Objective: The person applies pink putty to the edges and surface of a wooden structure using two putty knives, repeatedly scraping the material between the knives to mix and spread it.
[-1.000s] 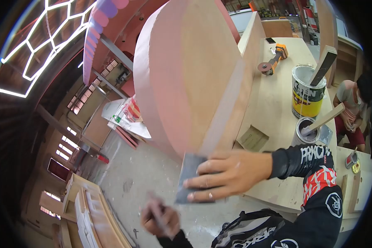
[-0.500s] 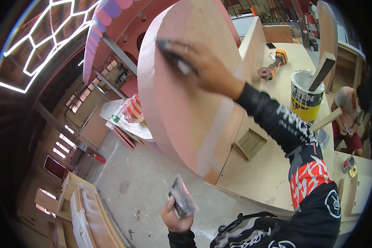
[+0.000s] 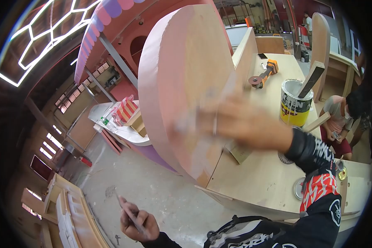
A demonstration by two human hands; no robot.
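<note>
Our right hand [image 3: 246,124] is blurred over the rounded panel [image 3: 186,74], mid-frame; its grip we cannot tell. Our left hand [image 3: 139,225], lower left, pinches a thin flat piece [image 3: 129,211].

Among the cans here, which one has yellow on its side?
The largest can, with the dark stick leaning inside; the other visible cans are smaller.

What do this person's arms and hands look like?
The left hand and right hand are bare. The right sleeve is black with white lettering, a red and white panel and a round white emblem; the left sleeve shows plain black.
</note>
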